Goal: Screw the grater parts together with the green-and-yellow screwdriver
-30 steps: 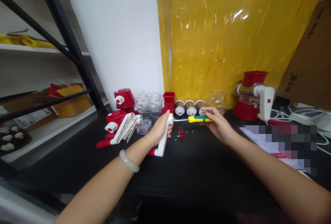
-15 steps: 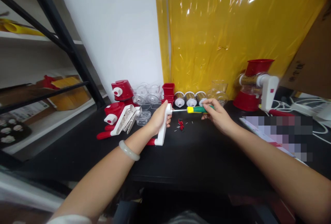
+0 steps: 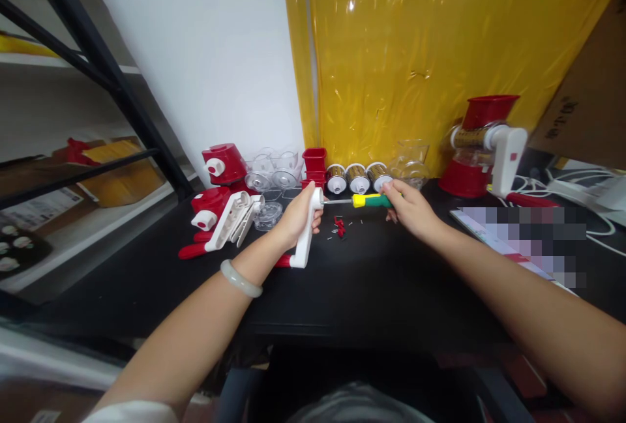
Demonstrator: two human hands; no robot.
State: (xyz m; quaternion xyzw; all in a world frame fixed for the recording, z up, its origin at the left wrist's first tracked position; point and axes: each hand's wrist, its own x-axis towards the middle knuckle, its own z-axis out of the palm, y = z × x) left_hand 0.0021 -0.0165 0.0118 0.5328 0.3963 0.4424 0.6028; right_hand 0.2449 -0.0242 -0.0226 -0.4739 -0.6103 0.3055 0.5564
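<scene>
My left hand (image 3: 293, 219) is closed around a white crank handle (image 3: 306, 240) with a red grip, held upright on the black table (image 3: 381, 279). My right hand (image 3: 409, 209) grips a screwdriver (image 3: 368, 201) with a yellow and green handle. Its metal shaft points left, and the tip meets the top of the white handle. Small red bits and loose screws (image 3: 339, 227) lie on the table just below the screwdriver.
Behind stand red housings (image 3: 223, 165), clear cups (image 3: 274, 175), red cups (image 3: 314, 161), three metal drums (image 3: 358, 178) and more white handles (image 3: 229, 227). An assembled red and white grater (image 3: 482, 146) stands right, with cables and a cardboard box. A shelf rack stands left; yellow film hangs behind.
The view has tilted down a little, so everything sits higher in the picture. Both hands keep their hold, with the screwdriver tip still at the white handle's top.
</scene>
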